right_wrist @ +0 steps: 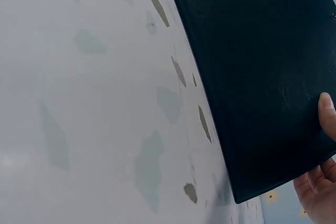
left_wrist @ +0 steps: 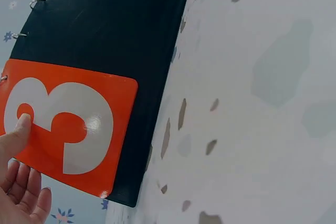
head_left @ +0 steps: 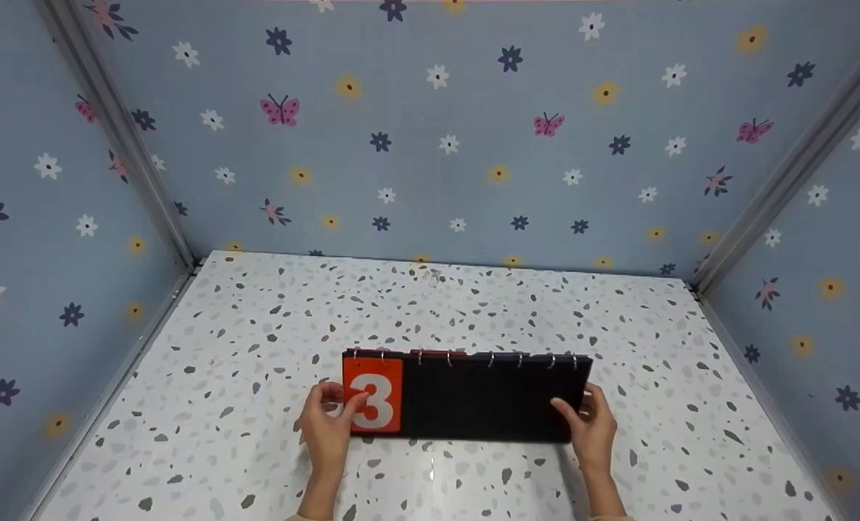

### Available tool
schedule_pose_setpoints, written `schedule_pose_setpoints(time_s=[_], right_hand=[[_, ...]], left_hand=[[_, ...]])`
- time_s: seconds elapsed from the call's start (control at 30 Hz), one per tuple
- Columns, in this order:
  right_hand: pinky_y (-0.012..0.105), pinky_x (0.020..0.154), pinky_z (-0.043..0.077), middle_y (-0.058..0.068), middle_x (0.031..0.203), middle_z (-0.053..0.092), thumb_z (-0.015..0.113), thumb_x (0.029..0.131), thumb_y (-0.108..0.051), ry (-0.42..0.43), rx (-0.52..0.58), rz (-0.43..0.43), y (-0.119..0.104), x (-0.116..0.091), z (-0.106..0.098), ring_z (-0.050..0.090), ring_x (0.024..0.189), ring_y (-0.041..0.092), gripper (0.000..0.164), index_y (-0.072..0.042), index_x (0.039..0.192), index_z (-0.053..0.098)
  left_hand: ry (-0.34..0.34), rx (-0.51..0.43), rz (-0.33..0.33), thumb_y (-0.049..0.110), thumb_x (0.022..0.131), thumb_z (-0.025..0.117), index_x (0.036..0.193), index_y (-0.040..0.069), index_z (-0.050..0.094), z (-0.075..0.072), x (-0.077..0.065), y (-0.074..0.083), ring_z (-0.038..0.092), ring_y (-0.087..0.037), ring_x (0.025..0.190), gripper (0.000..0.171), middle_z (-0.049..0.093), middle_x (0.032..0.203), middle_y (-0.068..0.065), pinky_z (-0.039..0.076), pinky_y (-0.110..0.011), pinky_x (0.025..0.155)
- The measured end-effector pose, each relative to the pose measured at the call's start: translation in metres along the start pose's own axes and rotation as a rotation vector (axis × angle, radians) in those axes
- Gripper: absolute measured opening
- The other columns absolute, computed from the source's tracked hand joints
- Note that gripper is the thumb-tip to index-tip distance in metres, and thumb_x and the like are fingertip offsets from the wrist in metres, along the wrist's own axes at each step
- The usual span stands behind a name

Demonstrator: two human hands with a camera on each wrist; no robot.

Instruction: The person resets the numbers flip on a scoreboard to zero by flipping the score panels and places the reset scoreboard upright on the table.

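Observation:
Both hands hold a wide black flip scoreboard [head_left: 487,398] by its two short ends, low in the head view. Metal rings run along its top edge. An orange card [head_left: 394,369] with a white 3 hangs at its left end; the rest of the face is plain black. My left hand [head_left: 326,427] pinches the left end, thumb on the card and fingers behind. At the other end my right hand [head_left: 593,427] grips with its thumb on the black face [right_wrist: 262,77]. The left wrist view shows the card [left_wrist: 123,108] close up, near the left thumb.
A white speckled tabletop [head_left: 430,304] lies under the board. Blue flowered panels [head_left: 430,108] stand behind it and on both sides, joined by grey metal posts [head_left: 122,137] at the corners.

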State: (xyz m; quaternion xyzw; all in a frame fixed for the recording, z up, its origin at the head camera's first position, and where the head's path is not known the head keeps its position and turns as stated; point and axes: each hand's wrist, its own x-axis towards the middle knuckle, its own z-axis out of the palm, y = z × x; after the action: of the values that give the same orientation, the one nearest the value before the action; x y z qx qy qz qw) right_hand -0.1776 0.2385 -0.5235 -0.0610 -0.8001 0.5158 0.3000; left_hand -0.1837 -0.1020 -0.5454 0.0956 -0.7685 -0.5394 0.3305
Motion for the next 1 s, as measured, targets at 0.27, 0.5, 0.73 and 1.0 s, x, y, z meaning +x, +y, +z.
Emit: schedule_pose_setpoints(time_s=[0.27, 0.5, 0.73, 1.0], right_hand=[[0.018, 0.062, 0.046, 0.019, 0.079, 0.062, 0.075, 0.070, 0.001, -0.001, -0.027, 0.004, -0.008, -0.001, -0.001, 0.057, 0.069, 0.017, 0.035, 0.005, 0.100, 0.057], [0.017, 0.062, 0.046, 0.019, 0.080, 0.062, 0.075, 0.069, 0.001, 0.003, -0.023, 0.017, -0.007, -0.001, -0.001, 0.058, 0.069, 0.015, 0.036, 0.005, 0.100, 0.057], [0.017, 0.062, 0.046, 0.019, 0.077, 0.061, 0.075, 0.069, 0.001, 0.009, -0.015, 0.014, -0.006, -0.001, 0.000, 0.057, 0.068, 0.015, 0.035, 0.006, 0.099, 0.057], [0.017, 0.061, 0.046, 0.019, 0.075, 0.061, 0.075, 0.068, 0.002, 0.012, -0.013, 0.014, -0.006, -0.001, 0.000, 0.057, 0.066, 0.014, 0.035, 0.005, 0.098, 0.057]], left_hand=[[-0.016, 0.009, -0.047, 0.011, 0.064, 0.081, 0.077, 0.001, 0.062, -0.002, 0.001, 0.001, 0.052, -0.017, 0.065, 0.025, 0.059, 0.069, -0.005, 0.043, -0.023, 0.060], [-0.016, 0.105, 0.004, 0.009, 0.067, 0.079, 0.079, 0.000, 0.069, -0.008, -0.001, 0.007, 0.053, -0.015, 0.064, 0.018, 0.062, 0.071, -0.005, 0.044, -0.023, 0.060], [-0.055, 0.182, 0.029, 0.007, 0.067, 0.078, 0.095, 0.001, 0.060, -0.016, -0.008, 0.022, 0.049, -0.014, 0.057, 0.034, 0.057, 0.074, -0.003, 0.043, -0.024, 0.062], [-0.218, -0.007, -0.051, 0.005, 0.075, 0.072, 0.086, 0.001, 0.066, -0.031, -0.004, 0.038, 0.054, -0.012, 0.060, 0.014, 0.063, 0.075, -0.003, 0.046, -0.022, 0.059]])
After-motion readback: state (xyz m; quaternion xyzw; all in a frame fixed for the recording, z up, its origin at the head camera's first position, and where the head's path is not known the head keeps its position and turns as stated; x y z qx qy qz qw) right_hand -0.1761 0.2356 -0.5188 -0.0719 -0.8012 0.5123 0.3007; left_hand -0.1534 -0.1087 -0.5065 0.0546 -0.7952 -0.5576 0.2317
